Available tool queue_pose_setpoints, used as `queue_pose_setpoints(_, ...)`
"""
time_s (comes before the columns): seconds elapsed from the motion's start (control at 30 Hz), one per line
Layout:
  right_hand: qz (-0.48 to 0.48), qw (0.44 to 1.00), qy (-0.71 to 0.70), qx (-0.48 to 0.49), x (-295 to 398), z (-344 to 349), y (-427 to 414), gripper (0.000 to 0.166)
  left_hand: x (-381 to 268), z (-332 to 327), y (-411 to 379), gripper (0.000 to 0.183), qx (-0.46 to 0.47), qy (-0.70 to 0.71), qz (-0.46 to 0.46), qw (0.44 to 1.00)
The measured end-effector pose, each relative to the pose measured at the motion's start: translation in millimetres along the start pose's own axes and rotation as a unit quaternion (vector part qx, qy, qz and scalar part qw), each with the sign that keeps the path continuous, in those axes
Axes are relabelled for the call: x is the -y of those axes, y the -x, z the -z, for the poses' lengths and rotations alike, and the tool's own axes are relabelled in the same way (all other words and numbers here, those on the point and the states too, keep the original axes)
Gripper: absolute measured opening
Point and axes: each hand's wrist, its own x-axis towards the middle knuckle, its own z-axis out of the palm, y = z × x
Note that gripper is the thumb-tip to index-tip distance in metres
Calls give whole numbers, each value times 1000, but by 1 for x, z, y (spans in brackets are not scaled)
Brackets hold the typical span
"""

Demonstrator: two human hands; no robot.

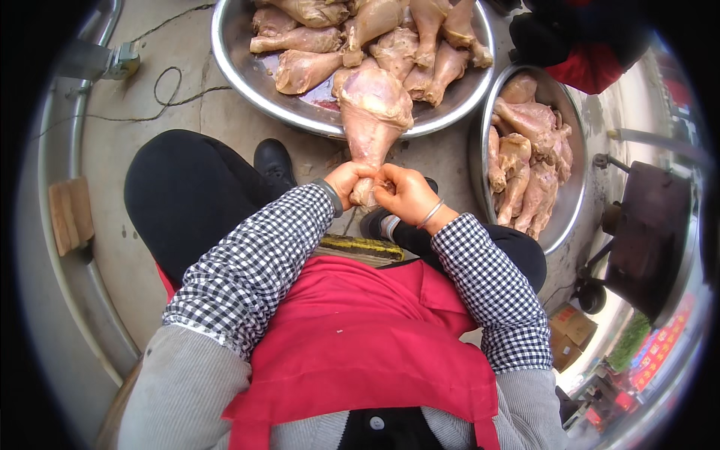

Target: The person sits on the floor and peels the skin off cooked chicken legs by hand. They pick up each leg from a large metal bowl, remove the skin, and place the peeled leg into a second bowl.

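A large raw poultry drumstick point(372, 121) points away from me, its thick end over the near rim of a wide steel basin point(270, 107). My left hand point(351, 181) is closed around its narrow shank. At the bone end, my right hand point(406, 193) has thumb and forefinger pinched together against the skin; whether a tool or a bit of skin is between the fingertips I cannot tell. More raw drumsticks point(306, 70) lie heaped in the wide basin. To the right, a second steel basin point(576, 208) holds several drumsticks point(529, 124).
Both basins stand on the concrete floor point(225, 115), with my shoes near them. A thin rope point(169, 104) lies at left by a metal post foot point(121, 61). Another person's dark and red clothing point(585, 67) shows at upper right. A wheeled cart point(647, 236) and a cardboard box point(571, 332) stand at right.
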Motion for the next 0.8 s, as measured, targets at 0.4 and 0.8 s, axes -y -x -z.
queue_pose_setpoints(0.4, -128, 831, -542, 8, -12, 45, -11, 11, -15, -19, 2, 22, -91, -96, -133, 982)
queue_pose_setpoints(0.8, -198, 960, 195, -25, -46, -33, -22, 23, -45, 2, 1, 18, -207, 15, -188, 960)
